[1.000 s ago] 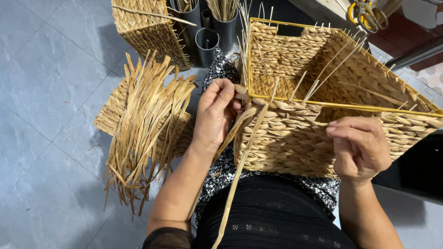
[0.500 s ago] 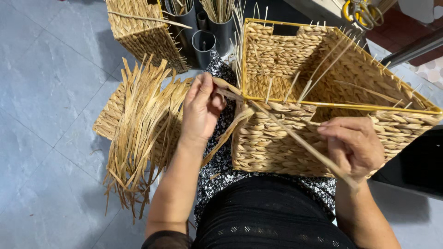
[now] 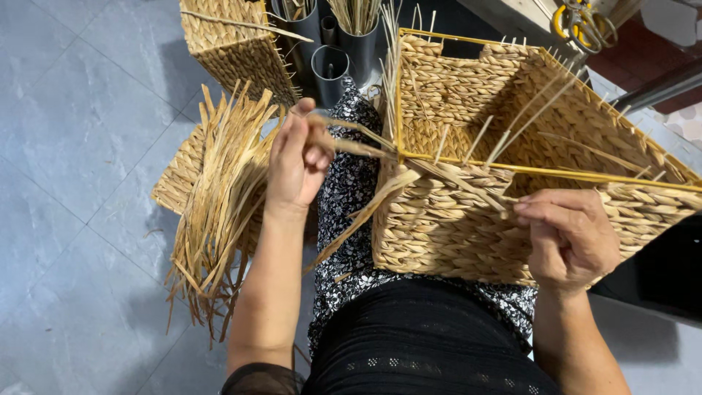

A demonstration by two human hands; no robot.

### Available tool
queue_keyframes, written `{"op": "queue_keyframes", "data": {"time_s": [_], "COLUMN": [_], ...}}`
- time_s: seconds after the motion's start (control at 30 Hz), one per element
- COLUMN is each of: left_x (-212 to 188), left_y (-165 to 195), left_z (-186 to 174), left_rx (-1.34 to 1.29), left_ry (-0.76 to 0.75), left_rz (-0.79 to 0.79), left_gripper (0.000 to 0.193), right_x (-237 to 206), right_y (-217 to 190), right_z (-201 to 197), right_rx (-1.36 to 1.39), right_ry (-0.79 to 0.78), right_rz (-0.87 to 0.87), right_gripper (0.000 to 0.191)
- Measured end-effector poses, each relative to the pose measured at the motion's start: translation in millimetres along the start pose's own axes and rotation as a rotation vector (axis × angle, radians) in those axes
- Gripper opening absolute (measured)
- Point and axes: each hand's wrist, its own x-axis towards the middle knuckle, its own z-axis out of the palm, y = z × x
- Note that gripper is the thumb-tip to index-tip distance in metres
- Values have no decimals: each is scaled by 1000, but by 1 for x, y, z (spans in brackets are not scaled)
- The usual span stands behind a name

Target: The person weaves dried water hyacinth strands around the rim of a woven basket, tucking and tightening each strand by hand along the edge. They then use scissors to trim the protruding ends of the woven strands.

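A person is working 1 rectangular woven basket (image 3: 468,227), which is resting on the lap with its open top facing up and its yellow wire rim (image 3: 526,170) exposed along the near edge. The left hand (image 3: 298,157) is raised to the left of the basket, its fingers pinching the end of a flat straw strand (image 3: 409,164); the strand is running from those fingers rightward across the basket's near corner toward the right hand (image 3: 570,238). The right hand is pressing against the basket's near wall just below the rim, its fingers curled and gripping the other end of that strand against the weave. A second loose strand (image 3: 362,216) is hanging diagonally from the basket's corner down over the patterned garment (image 3: 347,190).

To the left, a bundle of cut straw strips (image 3: 219,197) is lying across a flat woven piece (image 3: 175,183) on the grey tiled floor (image 3: 80,146). Beyond the left hand, a second woven basket (image 3: 230,44) is standing beside 3 dark cylindrical tubes (image 3: 333,66), at least 1 of them holding thin sticks. Thin stakes (image 3: 526,113) are projecting upward from the worked basket's interior. Yellow-handled scissors (image 3: 581,18) are lying at the upper right, well apart from both hands.
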Motion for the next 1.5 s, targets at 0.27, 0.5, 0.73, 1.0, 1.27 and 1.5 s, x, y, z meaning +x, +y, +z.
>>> {"op": "queue_keyframes", "data": {"time_s": [0.27, 0.5, 0.73, 1.0, 1.27, 1.5], "left_x": [12, -19, -57, -59, -59, -51], "left_y": [15, 64, 109, 84, 31, 43], "left_z": [-37, -63, -46, 4, 85, 104], "left_rx": [192, -339, -80, 858, 1284, 1230], "left_ry": [331, 291, -17, -127, -376, -342], "left_rz": [207, 318, 571, -162, 223, -7], "left_gripper": [28, 33, 35, 36, 46, 29], "right_x": [4, 17, 39, 83, 80, 107], "right_y": [-6, -20, -32, -52, -72, -101], "right_z": [1, 3, -10, 8, 25, 59], "right_rx": [25, 170, -30, -535, 9, -251], "right_ry": [-3, 67, 37, -272, -183, -542], "right_rz": [21, 186, 126, -71, 44, -39], "right_gripper": [13, 13, 20, 46, 22, 41]}}
